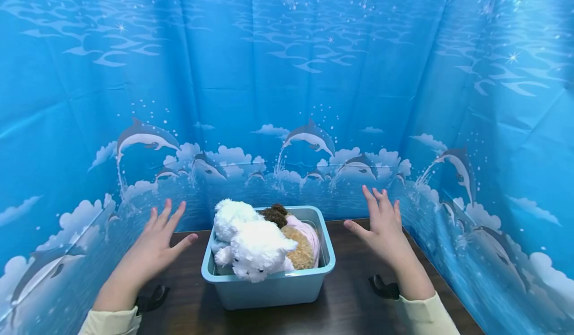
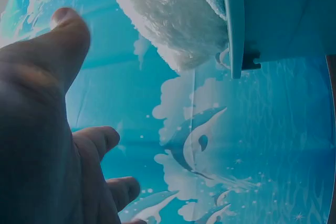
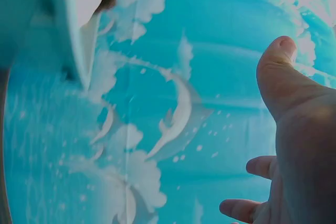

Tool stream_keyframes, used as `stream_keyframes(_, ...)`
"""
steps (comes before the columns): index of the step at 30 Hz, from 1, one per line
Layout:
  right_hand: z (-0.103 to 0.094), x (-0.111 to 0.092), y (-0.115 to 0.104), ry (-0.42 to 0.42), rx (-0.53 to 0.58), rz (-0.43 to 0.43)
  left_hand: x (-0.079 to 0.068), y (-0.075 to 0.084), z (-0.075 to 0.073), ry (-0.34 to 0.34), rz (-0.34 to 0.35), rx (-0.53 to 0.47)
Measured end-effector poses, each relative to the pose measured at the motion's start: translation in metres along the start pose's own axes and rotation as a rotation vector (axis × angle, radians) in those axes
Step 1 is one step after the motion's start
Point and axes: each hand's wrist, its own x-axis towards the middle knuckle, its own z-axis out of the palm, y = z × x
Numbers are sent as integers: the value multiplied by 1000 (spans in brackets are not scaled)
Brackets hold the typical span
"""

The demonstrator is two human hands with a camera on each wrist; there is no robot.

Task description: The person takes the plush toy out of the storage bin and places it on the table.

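Note:
A light blue plastic bin stands on the dark table, filled with plush toys. A fluffy white stuffed animal lies on top at the left and hangs over the front rim. Beside it are a tan curly plush, a dark brown plush and something pale pink. My left hand is raised left of the bin, fingers spread, touching nothing. To the right, my right hand is likewise held up with spread fingers, apart from the bin. Both wrist views show the bin's side beyond the thumb.
Blue curtains printed with dolphins and clouds surround the table on the back and both sides. The dark wooden table extends under the bin and forearms. A black curved piece sits at the left wrist, another at the right.

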Motion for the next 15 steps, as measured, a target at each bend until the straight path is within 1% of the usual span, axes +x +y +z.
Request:
stream_keyframes(4,2,-6,-16,26,101,-28,3,0,2,-9,19,-71)
stream_keyframes(10,9,-12,-48,61,244,-56,9,-1,5,-11,8,-178)
stream_keyframes(13,16,-17,-67,78,335,-74,13,-2,11,-35,-6,-253)
stream_keyframes(15,22,-20,-79,85,406,-86,15,-1,18,-57,-13,-327)
